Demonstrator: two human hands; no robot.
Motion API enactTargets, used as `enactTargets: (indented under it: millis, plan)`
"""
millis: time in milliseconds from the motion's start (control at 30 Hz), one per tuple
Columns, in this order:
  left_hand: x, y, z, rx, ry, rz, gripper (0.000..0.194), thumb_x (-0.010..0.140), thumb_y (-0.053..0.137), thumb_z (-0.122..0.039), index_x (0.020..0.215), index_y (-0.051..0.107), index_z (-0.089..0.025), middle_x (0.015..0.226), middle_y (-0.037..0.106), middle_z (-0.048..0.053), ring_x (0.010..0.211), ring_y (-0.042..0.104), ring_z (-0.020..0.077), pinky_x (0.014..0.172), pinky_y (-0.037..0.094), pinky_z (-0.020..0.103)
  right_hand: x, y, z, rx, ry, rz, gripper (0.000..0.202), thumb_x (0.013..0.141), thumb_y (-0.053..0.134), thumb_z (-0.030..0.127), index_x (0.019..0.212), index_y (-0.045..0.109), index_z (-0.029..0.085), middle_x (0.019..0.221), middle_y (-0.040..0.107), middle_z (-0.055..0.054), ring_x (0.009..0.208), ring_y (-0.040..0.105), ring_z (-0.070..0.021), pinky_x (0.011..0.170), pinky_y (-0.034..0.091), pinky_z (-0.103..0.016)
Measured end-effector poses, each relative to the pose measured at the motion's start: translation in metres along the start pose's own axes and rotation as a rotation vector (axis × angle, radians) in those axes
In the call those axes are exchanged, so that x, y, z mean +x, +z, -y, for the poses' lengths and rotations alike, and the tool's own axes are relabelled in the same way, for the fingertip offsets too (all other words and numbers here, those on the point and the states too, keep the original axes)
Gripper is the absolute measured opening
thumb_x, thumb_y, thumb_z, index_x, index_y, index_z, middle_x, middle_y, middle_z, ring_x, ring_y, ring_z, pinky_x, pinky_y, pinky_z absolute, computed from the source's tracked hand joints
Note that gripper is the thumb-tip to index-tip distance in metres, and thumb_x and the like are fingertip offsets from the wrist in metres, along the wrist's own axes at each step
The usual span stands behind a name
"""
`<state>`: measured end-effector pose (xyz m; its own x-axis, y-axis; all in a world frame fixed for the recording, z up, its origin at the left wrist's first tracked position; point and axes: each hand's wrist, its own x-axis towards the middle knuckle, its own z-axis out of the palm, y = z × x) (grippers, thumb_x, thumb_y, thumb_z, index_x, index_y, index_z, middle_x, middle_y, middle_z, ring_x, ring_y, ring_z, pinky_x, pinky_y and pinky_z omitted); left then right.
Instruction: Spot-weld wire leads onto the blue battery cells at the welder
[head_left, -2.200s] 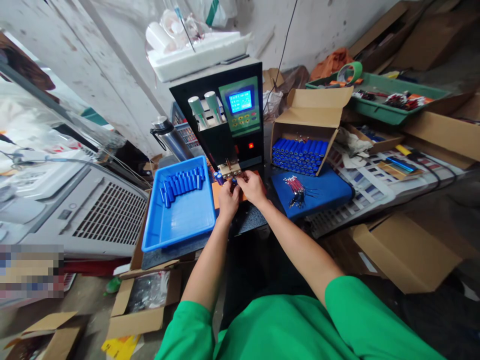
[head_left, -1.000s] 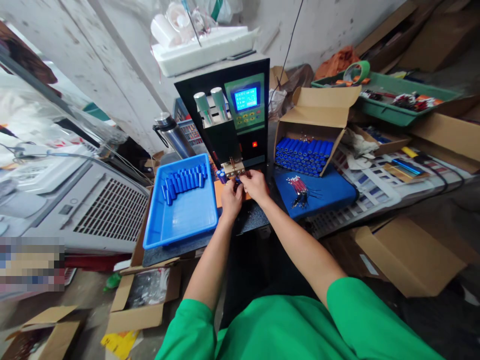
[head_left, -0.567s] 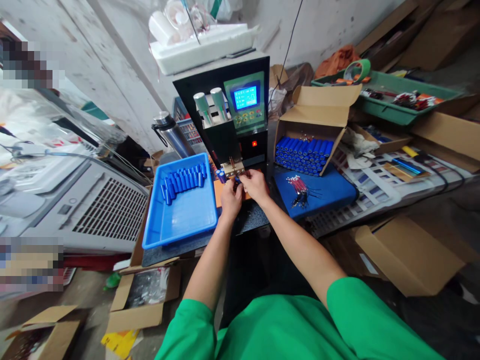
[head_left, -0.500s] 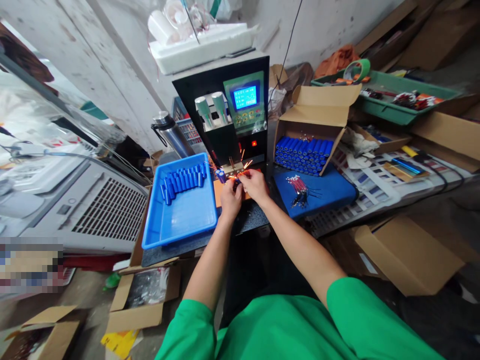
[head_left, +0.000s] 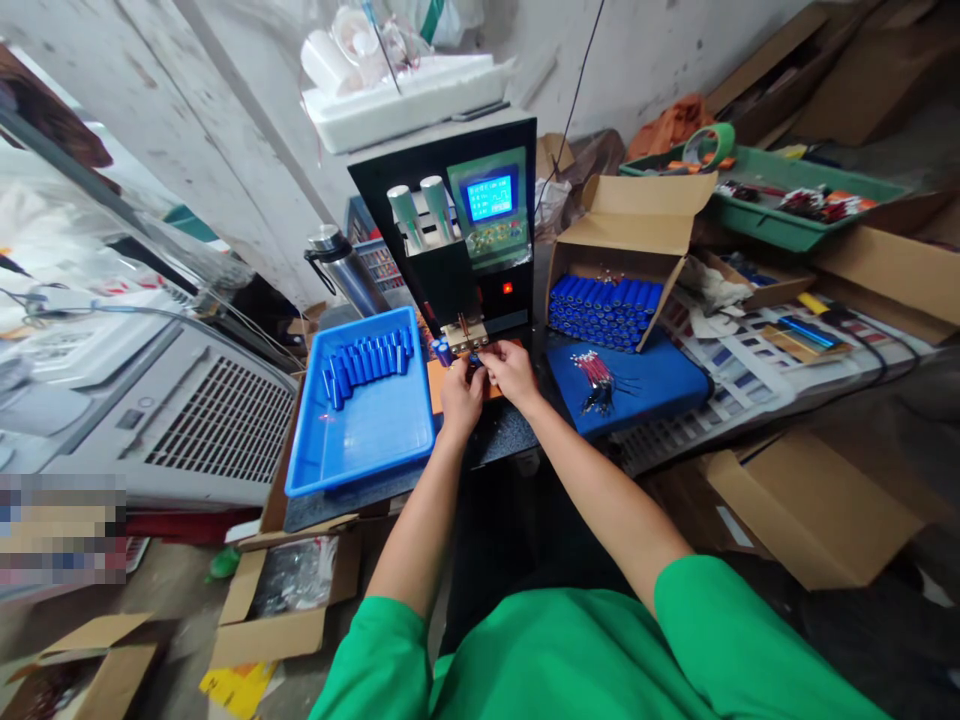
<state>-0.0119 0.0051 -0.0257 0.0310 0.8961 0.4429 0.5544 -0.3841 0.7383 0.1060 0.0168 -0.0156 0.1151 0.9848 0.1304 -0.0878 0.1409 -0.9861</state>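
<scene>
Just under the electrode pins (head_left: 463,326) of a black spot welder (head_left: 480,270), my two hands meet. My left hand (head_left: 461,395) is closed around a blue cylindrical battery cell (head_left: 474,360), mostly hidden by the fingers. From the right, my right hand (head_left: 511,372) pinches at the cell's upper end; what lies between its fingertips is too small to make out. Left of the pins, beside my left fingers, stands another blue cell (head_left: 442,350). An orange board (head_left: 444,388) lies beneath the hands.
To the left, a blue tray (head_left: 360,455) holds a row of blue cells. On the right are an open carton (head_left: 634,215) stacked with cells and a bundle of red and black wires (head_left: 595,375) on a blue pad (head_left: 660,392). A steel flask (head_left: 349,270) stands behind the tray.
Orange sparks flew around the electrode pins and fingertips earlier; now they are gone. Both hands stay in nearly the same place. The view has shifted slightly.
</scene>
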Motion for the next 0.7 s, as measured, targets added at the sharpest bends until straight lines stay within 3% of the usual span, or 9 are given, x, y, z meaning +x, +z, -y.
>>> enactTargets:
  millis: [133, 333, 700]
  plan:
    - [-0.001, -0.001, 0.0, -0.004, -0.001, 0.0, 0.017, 0.092, 0.057, -0.023, 0.106, 0.065, -0.018, 0.092, 0.067, 0.007, 0.086, 0.062, 0.0199, 0.081, 0.048, 0.032, -0.006, -0.002, 0.0, 0.093, -0.005, 0.015, 0.027, 0.074, 0.067, 0.046, 0.077, 0.059, 0.021, 0.059, 0.055, 0.003, 0.048, 0.047, -0.0124, 0.047, 0.038, -0.025]
    - [-0.003, -0.002, 0.001, 0.007, -0.004, -0.007, 0.019, 0.093, 0.057, -0.025, 0.108, 0.066, -0.017, 0.093, 0.068, 0.007, 0.087, 0.062, 0.0205, 0.081, 0.049, 0.033, -0.009, -0.003, -0.003, 0.066, -0.03, 0.01, 0.024, 0.074, 0.065, 0.045, 0.079, 0.059, 0.022, 0.066, 0.061, 0.0, 0.066, 0.061, -0.0175, 0.057, 0.047, -0.026]
    - [-0.003, -0.004, 0.002, -0.015, 0.026, -0.004, 0.019, 0.093, 0.056, -0.024, 0.108, 0.067, -0.018, 0.096, 0.069, 0.007, 0.089, 0.063, 0.0201, 0.084, 0.05, 0.033, -0.01, -0.003, -0.01, 0.043, -0.051, 0.008, 0.027, 0.074, 0.065, 0.047, 0.08, 0.059, 0.022, 0.072, 0.063, -0.001, 0.072, 0.063, -0.0181, 0.061, 0.049, -0.026]
